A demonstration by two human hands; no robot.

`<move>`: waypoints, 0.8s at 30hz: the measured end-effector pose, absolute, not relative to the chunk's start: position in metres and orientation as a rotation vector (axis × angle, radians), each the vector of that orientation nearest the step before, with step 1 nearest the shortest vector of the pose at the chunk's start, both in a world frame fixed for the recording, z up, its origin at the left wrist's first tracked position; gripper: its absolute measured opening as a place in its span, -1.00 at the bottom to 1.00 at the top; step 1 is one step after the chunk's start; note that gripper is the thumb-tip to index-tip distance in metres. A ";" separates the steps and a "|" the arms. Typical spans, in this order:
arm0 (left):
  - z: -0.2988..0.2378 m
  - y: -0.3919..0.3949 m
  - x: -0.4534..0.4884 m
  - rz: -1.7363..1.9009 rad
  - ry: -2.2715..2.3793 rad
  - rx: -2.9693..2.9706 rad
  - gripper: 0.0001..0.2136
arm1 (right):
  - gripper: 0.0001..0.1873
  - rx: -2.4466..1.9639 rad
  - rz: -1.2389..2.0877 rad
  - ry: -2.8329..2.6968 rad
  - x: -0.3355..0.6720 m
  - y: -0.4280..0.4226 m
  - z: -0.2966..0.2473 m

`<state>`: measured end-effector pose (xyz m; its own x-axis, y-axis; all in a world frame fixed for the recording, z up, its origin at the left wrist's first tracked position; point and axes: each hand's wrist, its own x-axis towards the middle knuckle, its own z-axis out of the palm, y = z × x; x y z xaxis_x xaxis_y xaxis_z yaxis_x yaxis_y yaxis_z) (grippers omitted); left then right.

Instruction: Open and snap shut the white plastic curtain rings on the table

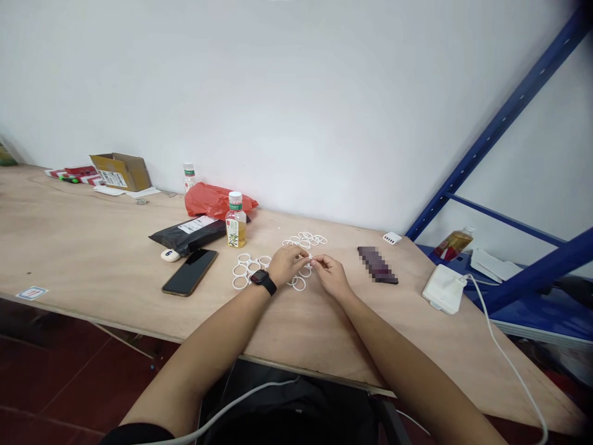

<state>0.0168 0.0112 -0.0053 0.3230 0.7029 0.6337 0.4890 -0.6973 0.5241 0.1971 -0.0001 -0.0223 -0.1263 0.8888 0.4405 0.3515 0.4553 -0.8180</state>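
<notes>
My left hand (287, 264), with a black smartwatch (264, 281) on its wrist, and my right hand (330, 275) meet above the plywood table (92, 247). Their fingertips pinch a small white ring (309, 259), mostly hidden by the fingers. Many loose white rings lie around them, in one group (245, 271) left of my left hand and another (303, 241) just beyond my hands. A few more rings sit below my fingers, partly covered.
Left of the rings lie a black phone (189, 272) and a black parcel (188, 235). A juice bottle (236, 222) stands before a red bag (215, 201). Right are a pixelated dark object (377, 264) and a white charger (443, 288) with cable. A blue shelf frame (500, 123) stands beyond the table.
</notes>
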 end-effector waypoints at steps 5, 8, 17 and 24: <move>-0.006 0.012 0.016 1.281 1.043 2.360 -0.86 | -0.69 -1.088 0.702 -1.608 0.198 0.001 -0.024; -0.006 0.012 0.016 1.270 1.037 2.361 -0.84 | -0.71 -1.071 0.707 -1.636 0.198 -0.001 -0.022; -0.002 0.008 0.016 1.239 1.039 2.377 -0.80 | -0.78 -1.098 0.553 -1.743 0.197 -0.009 -0.012; -0.005 0.014 0.012 1.238 1.118 2.428 -0.82 | -0.81 -1.120 0.270 -1.839 0.199 -0.005 -0.013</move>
<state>0.0124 0.0140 -0.0053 0.3646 0.7013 0.6126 0.5380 -0.6956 0.4761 0.1986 -0.0051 -0.0128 -0.1477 0.7868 0.5993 0.5809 0.5594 -0.5912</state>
